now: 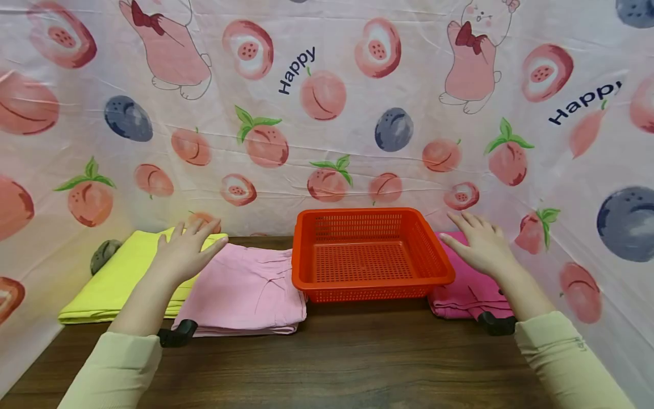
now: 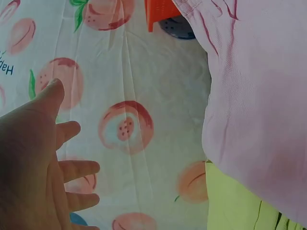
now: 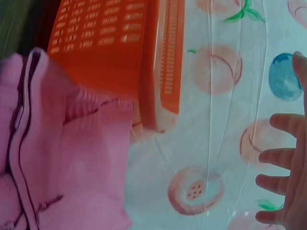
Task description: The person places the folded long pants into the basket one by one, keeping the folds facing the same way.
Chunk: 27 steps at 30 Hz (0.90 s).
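My left hand [image 1: 186, 250] is held over the folded yellow cloth [image 1: 120, 278] and the left side of the folded light pink garment [image 1: 245, 289], fingers spread. Nothing is in it; the left wrist view shows the same hand [image 2: 38, 158] with its fingers extended. On the other side, my right hand [image 1: 480, 244] hovers over the folded bright pink garment [image 1: 460, 289], its fingers spread and holding nothing. An orange-red plastic basket [image 1: 373, 289] with perforated sides stands between the hands, with nothing inside. The bright pink garment [image 3: 96, 163] lies close against the basket's right side.
A dark wooden table [image 1: 327, 363] carries everything. Behind and at both sides hangs a pale sheet [image 1: 347, 136] printed with peaches, blueberries and bears. A black strap piece [image 1: 179, 333] shows at the left wrist, another [image 1: 497, 324] at the right.
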{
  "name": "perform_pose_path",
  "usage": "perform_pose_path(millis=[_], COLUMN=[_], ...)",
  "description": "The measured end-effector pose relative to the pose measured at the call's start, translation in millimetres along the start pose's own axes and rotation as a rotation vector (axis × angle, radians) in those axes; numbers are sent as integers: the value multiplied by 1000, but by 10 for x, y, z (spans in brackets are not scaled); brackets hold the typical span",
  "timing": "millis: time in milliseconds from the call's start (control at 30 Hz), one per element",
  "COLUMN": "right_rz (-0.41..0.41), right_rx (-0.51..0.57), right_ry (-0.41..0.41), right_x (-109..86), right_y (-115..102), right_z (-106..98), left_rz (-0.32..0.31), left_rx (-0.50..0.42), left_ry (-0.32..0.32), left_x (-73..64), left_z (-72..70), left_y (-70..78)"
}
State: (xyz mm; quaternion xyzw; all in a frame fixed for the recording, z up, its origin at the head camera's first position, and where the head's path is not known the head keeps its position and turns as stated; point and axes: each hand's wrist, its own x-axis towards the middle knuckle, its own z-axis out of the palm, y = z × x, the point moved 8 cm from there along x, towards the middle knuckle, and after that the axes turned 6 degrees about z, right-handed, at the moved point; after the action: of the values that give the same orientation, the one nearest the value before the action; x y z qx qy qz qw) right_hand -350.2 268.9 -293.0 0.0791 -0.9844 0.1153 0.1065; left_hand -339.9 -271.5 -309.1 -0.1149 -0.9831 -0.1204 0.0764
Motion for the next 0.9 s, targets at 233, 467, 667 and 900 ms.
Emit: perform_pose_path(millis=[233, 467, 667, 900], right_rz=[-57, -104, -116, -111], right_rx=[75, 160, 221, 310], right_ry=[87, 156, 170, 168], right_x=[-60, -108, -139, -196], right_y=[-173, -389, -526, -646], right_z=[-7, -10, 61, 150], left_rz=[-7, 33, 40, 6], left_rx=[-9, 7, -30, -73], left_ry=[0, 83, 103, 80], left_x=[-81, -165, -242, -315], left_z=[14, -41, -43, 9], left_y=[-70, -99, -140, -211])
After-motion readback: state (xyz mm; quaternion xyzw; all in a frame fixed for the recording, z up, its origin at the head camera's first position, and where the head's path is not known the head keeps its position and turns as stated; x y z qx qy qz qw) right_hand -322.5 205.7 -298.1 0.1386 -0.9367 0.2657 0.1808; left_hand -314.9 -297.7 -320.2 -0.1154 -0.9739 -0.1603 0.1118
